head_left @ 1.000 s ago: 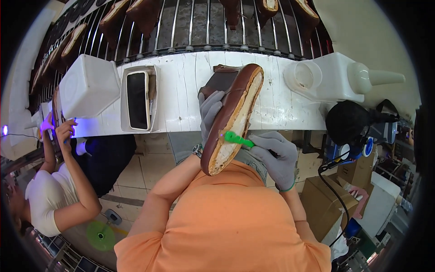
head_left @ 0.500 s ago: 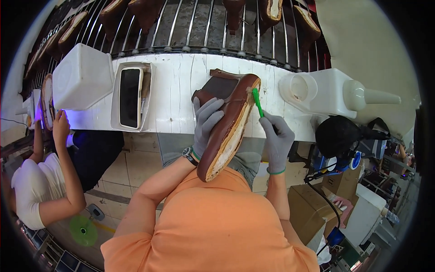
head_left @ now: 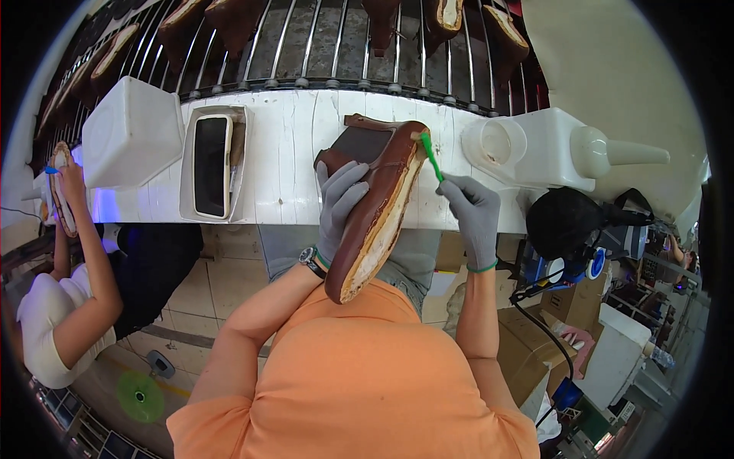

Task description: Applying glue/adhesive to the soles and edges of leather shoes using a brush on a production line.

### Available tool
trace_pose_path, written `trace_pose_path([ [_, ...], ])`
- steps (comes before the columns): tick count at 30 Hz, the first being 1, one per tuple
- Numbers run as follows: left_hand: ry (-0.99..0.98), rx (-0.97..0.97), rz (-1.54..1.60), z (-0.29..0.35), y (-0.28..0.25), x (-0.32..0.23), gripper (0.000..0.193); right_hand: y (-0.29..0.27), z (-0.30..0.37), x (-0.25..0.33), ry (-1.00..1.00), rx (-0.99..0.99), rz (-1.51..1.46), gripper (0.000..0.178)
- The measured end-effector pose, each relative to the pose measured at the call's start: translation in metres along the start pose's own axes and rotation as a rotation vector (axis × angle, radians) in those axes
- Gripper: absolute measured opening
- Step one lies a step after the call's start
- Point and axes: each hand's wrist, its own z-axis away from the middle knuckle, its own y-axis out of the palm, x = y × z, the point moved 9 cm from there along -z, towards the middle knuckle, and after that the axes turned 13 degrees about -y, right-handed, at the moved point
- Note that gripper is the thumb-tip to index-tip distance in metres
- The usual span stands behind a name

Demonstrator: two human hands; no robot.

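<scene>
A brown leather boot (head_left: 372, 203) is held at a slant above the table's near edge, its unsoled, pale underside turned up and to the right. My left hand (head_left: 338, 205), in a grey glove, is closed around the boot's left side, fingers spread over the leather. In my gloved right hand (head_left: 474, 218) a green brush (head_left: 433, 159) is pinched by its handle. Its head touches the far end of the boot's underside, at the rim. The bristles are too small to make out.
On the white table (head_left: 287, 164) stand a box with a phone (head_left: 212, 164), a white container (head_left: 131, 134), a small cup (head_left: 497, 143) and a white bottle (head_left: 581, 149). More boots (head_left: 505, 34) lie on the roller rack beyond. A co-worker's arm (head_left: 95, 252) works at left.
The brush has moved up along the boot's edge to its far end, my right hand following. The co-worker's hand has shifted away along another shoe. My whole view has shifted slightly.
</scene>
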Motion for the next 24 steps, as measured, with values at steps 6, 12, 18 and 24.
trace_pose_path([
  [6,-0.016,-0.018,0.052,-0.001,0.001,0.002,0.052,0.011,0.027,0.026,-0.010,0.138,-0.044,0.013],
  [12,-0.027,0.022,0.041,-0.007,-0.001,-0.002,0.054,0.016,0.042,0.062,-0.206,0.199,0.015,0.019],
  [18,-0.011,0.054,-0.018,-0.015,-0.005,-0.009,0.052,0.025,0.058,0.094,-0.334,0.292,0.101,0.024],
  [24,0.011,0.115,-0.118,-0.029,-0.016,-0.028,0.054,0.035,0.070,0.132,-0.562,0.354,0.206,0.029],
])
